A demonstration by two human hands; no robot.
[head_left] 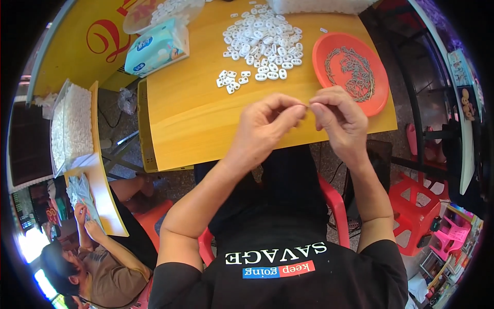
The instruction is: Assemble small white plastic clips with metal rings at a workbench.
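Above the near part of the yellow wooden table point(190, 118), my left hand point(265, 126) and my right hand point(342, 121) meet, fingertips pinched close together. Whatever lies between them is too small to make out. Beyond my hands spreads a heap of small white plastic pieces point(262, 38), each with two holes. To its near left sits a smaller cluster of white pieces point(231, 81) of a similar kind. A round red plate point(378, 77) stands just past my right hand, holding many thin grey metal screws or pins point(352, 72).
A pale green tissue pack point(157, 49) lies at the table's far left, near a clear bowl of white pieces point(167, 13). A clear tub point(72, 123) filled with white bits stands on a side table, where another person point(98, 262) works. Red plastic stools point(414, 211) stand to the right.
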